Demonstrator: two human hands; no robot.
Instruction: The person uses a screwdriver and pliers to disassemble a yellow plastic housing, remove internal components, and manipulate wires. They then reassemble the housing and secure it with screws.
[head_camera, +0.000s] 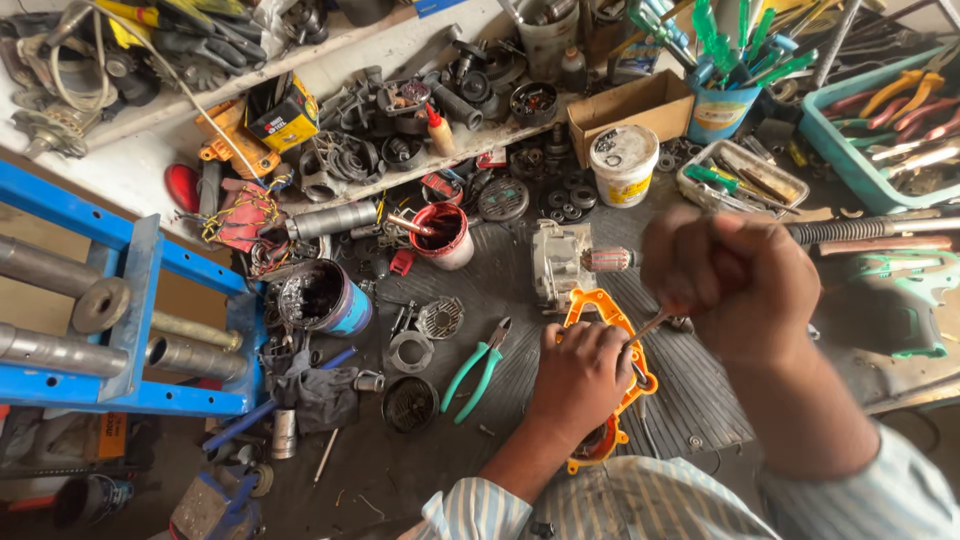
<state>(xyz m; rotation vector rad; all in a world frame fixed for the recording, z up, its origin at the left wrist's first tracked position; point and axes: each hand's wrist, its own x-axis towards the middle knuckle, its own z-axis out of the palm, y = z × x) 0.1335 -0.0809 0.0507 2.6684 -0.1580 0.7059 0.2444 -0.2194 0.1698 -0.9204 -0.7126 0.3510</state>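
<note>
Two hands are working together at the middle of a cluttered dark tabletop (520, 290). The left hand (580, 375) is pressing down, fingers curled, on an orange plastic power-tool housing (600, 312), holding it flat against the ribbed mat. The right hand (730, 285) is closing in a fist around the handle of a thin metal-shafted screwdriver (655, 322), and its tip is slanting down to the housing just beside the left knuckles. The right hand is blurred, so it seems to be turning or driving the tool.

Judging by this, the step in hand looks like working a screw in the orange shell, either loosening or tightening it; which one cannot be told. Such a move calls for keeping the tip seated squarely and the shell pinned so it does not skate on the mat.

The housing is lying directly under both hands, near the front edge of the tabletop, partly hidden by the left wrist. Touching or just beyond its far end, a grey metal motor body with a copper-banded armature (570, 262) is sitting upright. To the left, a pair of green-handled pliers (480, 370) is lying apart from the hands, and farther left a dark grease-filled tin with a blue wall (325, 298) is standing. A red-rimmed cup (442, 235) and a white plastic tub (622, 163) are standing well behind, among loose bearings and black parts.
</note>
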